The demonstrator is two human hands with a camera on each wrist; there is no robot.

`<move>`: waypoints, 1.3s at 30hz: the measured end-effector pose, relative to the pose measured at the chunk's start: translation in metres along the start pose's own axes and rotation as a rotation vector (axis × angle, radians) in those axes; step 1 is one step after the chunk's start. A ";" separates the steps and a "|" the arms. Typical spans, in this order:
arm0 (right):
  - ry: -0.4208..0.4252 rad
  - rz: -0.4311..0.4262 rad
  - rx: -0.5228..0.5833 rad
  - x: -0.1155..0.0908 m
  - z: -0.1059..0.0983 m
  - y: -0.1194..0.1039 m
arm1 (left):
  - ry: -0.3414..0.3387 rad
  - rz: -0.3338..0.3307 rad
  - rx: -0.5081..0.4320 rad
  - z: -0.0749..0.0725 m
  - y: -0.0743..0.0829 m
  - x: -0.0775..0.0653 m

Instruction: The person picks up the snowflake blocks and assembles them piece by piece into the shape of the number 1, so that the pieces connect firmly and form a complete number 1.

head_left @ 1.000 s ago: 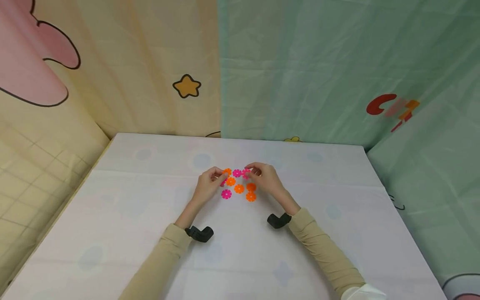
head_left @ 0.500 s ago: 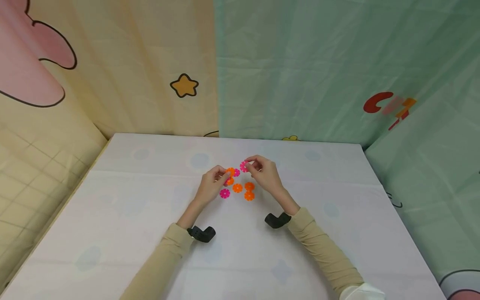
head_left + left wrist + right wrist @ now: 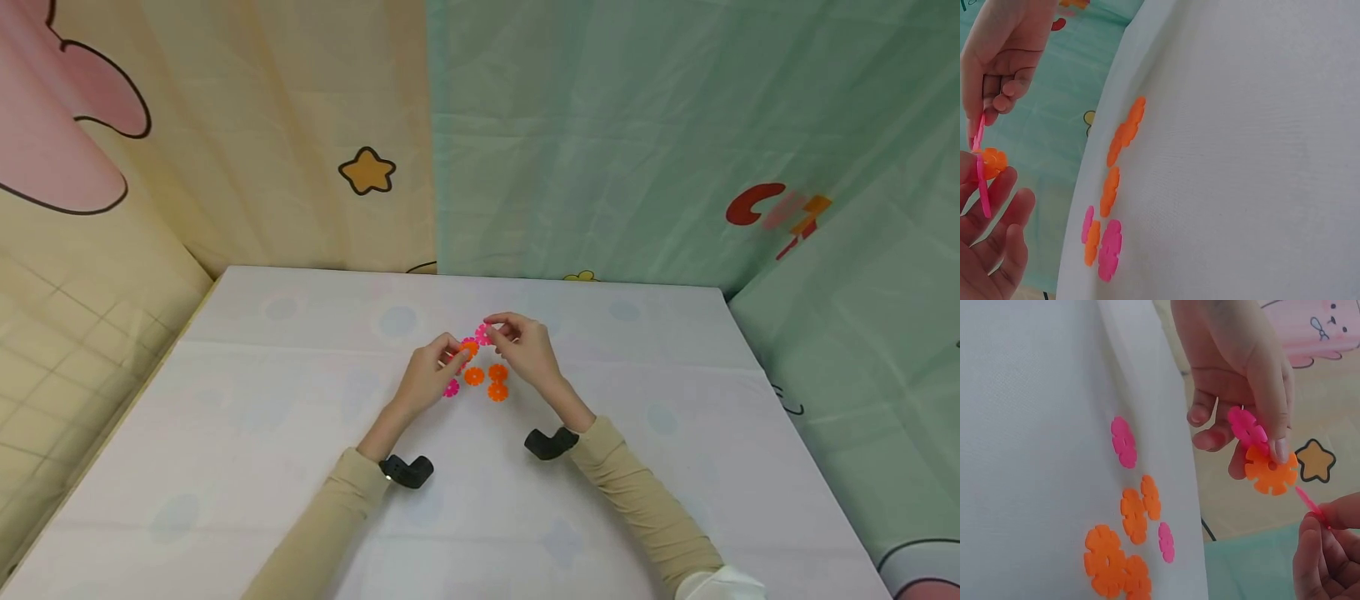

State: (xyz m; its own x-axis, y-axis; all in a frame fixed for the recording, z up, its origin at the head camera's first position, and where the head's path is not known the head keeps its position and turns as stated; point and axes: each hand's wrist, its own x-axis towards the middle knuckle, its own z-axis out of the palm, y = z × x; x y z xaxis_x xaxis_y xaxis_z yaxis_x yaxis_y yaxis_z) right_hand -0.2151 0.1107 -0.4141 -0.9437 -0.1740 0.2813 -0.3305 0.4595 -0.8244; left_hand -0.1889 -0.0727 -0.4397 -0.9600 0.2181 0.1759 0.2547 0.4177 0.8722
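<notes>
My left hand (image 3: 427, 377) pinches an orange snowflake disc (image 3: 1271, 470) that sits against a pink snowflake disc (image 3: 1248, 430); the two look joined at their notched edges. My right hand (image 3: 529, 352) holds another pink snowflake disc (image 3: 979, 132) between thumb and fingertips. That disc is edge-on in both wrist views, right at the rim of the orange one. Both hands are raised over the tabletop, fingertips close together. Below them lie loose discs, among them an orange disc (image 3: 474, 377) and a pink disc (image 3: 452, 388) partly behind my left hand.
Two overlapping orange discs (image 3: 498, 382) lie at the right of the loose pieces. The table (image 3: 225, 467) has a pale patterned cloth, and printed curtains (image 3: 585, 142) hang behind its far edge. Black wrist cameras (image 3: 408, 472) are strapped to both wrists.
My right hand has lifted a pink disc off the table and drawn it left. My left hand has moved right with the orange disc, bringing the held pieces together.
</notes>
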 end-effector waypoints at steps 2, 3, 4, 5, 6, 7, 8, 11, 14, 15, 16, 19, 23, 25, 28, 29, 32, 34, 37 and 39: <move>0.002 0.004 0.001 -0.001 0.001 0.000 | 0.003 0.005 0.024 0.001 0.000 0.000; 0.004 0.002 0.001 -0.001 0.001 0.000 | 0.005 0.006 0.033 0.001 0.000 0.000; 0.008 0.000 0.004 -0.001 0.001 0.000 | 0.006 0.009 0.038 0.002 0.001 0.000; 0.011 -0.002 0.007 -0.001 0.001 0.000 | 0.007 0.012 0.044 0.002 0.001 0.001; 0.015 -0.005 0.009 -0.002 0.001 0.001 | 0.008 0.015 0.047 0.002 0.001 0.001; 0.019 -0.008 0.012 -0.002 0.001 0.001 | 0.009 0.018 0.051 0.003 0.001 0.001; 0.024 -0.012 0.014 -0.002 0.001 0.001 | 0.012 0.021 0.058 0.003 0.002 0.001; 0.042 -0.013 0.020 -0.003 0.002 0.001 | 0.021 0.032 0.080 0.004 0.002 0.002; 0.059 -0.001 0.038 -0.004 0.004 0.002 | 0.035 0.044 0.109 0.005 0.002 0.003; 0.063 0.004 0.043 -0.005 0.005 0.002 | 0.039 0.049 0.118 0.005 0.002 0.003; 0.070 0.008 0.050 -0.005 0.006 0.002 | 0.045 0.054 0.125 0.005 0.002 0.003; 0.089 0.018 0.070 -0.007 0.010 0.002 | 0.060 0.071 0.146 0.006 0.001 0.003; 0.117 0.037 0.090 -0.008 0.015 0.002 | 0.086 0.103 0.164 0.008 0.000 0.004; 0.125 0.052 0.113 -0.008 0.016 0.002 | 0.102 0.119 0.161 0.009 -0.001 0.004; 0.126 0.069 0.146 -0.009 0.015 -0.005 | 0.126 0.142 0.146 0.010 -0.002 0.005; 0.126 0.071 0.159 -0.009 0.015 -0.006 | 0.133 0.153 0.143 0.011 -0.002 0.005; 0.125 0.070 0.171 -0.008 0.015 -0.008 | 0.154 0.181 0.140 0.011 -0.003 0.006; 0.119 0.070 0.169 -0.007 0.015 -0.011 | 0.164 0.197 0.138 0.011 -0.003 0.005; 0.112 0.064 0.164 -0.004 0.017 -0.008 | 0.178 0.214 0.134 0.010 -0.004 0.005; 0.097 0.072 0.170 -0.002 0.016 -0.010 | 0.190 0.233 0.125 0.010 -0.004 0.006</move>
State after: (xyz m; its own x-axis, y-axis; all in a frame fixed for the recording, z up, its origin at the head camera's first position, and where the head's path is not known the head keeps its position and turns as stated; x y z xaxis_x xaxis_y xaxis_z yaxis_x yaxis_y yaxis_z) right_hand -0.2093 0.0923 -0.4149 -0.9645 -0.0575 0.2576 -0.2625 0.3125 -0.9129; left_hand -0.1942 -0.0647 -0.4464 -0.8758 0.1566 0.4565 0.4710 0.4837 0.7377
